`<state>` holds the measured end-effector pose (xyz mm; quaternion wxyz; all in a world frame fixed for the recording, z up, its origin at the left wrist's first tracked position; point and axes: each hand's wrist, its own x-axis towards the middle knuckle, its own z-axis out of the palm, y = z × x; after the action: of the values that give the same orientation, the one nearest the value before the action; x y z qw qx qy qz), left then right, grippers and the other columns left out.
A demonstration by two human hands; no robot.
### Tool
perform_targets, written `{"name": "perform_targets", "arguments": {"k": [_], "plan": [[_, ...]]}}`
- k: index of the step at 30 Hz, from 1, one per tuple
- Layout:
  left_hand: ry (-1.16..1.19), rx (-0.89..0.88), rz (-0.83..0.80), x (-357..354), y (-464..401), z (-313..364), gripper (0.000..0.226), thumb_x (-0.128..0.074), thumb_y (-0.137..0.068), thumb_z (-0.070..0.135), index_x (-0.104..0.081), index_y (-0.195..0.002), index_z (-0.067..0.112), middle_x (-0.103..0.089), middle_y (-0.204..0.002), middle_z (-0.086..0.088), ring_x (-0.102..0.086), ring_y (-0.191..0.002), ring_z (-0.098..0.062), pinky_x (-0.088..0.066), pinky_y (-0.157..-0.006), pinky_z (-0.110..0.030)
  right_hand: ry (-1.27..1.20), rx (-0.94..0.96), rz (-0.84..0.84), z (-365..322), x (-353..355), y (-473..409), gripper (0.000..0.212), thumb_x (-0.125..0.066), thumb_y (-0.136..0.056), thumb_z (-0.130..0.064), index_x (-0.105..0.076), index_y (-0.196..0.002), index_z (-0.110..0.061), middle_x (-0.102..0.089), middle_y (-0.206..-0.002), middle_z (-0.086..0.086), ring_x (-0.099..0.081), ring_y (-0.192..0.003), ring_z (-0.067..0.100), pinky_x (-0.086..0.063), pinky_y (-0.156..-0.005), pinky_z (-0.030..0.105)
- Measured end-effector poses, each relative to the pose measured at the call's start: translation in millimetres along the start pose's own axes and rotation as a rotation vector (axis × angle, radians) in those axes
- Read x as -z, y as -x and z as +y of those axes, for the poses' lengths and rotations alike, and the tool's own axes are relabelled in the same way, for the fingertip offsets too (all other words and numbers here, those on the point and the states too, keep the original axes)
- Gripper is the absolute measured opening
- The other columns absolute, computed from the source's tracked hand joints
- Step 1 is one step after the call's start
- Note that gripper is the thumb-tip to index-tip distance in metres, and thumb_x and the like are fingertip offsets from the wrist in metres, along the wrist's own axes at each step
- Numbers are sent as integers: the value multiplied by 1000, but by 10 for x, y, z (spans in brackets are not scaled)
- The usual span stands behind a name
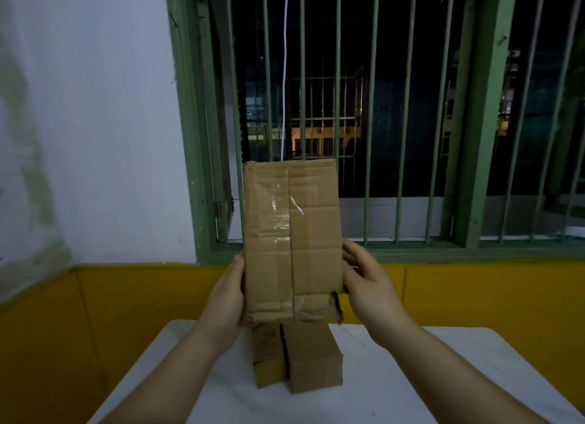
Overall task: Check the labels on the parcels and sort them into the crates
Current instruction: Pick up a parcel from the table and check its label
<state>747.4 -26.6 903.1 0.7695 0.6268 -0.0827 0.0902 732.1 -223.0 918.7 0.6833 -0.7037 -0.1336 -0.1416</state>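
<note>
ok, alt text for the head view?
Two hands hold a taped cardboard parcel upright, left hand and right hand gripping its sides, above two smaller cardboard boxes on a white table facing a barred window.

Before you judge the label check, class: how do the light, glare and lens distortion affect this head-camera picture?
Head view: dim indoor light, night outside the window bars; glare streaks on the clear tape of the held parcel; the wide lens bows the bars near the edges; no label shows on the face towards the camera.

No readable text or label on the held parcel [292,240] or elsewhere.
</note>
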Motion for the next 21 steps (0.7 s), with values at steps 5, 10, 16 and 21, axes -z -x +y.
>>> {"name": "perform_targets", "arguments": {"k": [5,10,16,21], "plan": [[74,48,-10,78,-12,-50,34,-52,-87,33,-60,-117,20,-73,-107,-3,-69,-99,-21,-55,-81,-40,-4,-109,-6,-31,43,-7,36,-61,-92,-34,-40,-119,-43,-48,-98,-27,-56,-86,-3,-47,-75,25],[59,41,-15,88,7,-86,22,-45,-98,23,-63,-110,26,-73,-106,0,-69,-100,-19,-53,-84,-39,-8,-245,72,4,164,-96,45,-69,-85,-39,-50,-122,-22,-63,-100,-17,-62,-89,7,-47,-74,29],[-93,-111,116,96,-37,-89,33,-48,-99,11,-52,-117,38,-71,-103,12,-67,-97,-9,-53,-85,-34,-35,-212,114,95,242,-86,37,-66,-90,-33,-51,-123,-34,-67,-111,-5,-66,-97,19,-55,-78,39],[-190,-73,74,72,-50,-15,30,-43,-101,37,-66,-115,24,-68,-116,-8,-65,-107,-22,-49,-96,-47,-5,-89,178,84,204,-40,36,-56,-96,-31,-50,-131,-37,-61,-113,-8,-63,-97,14,-51,-72,30]]}}
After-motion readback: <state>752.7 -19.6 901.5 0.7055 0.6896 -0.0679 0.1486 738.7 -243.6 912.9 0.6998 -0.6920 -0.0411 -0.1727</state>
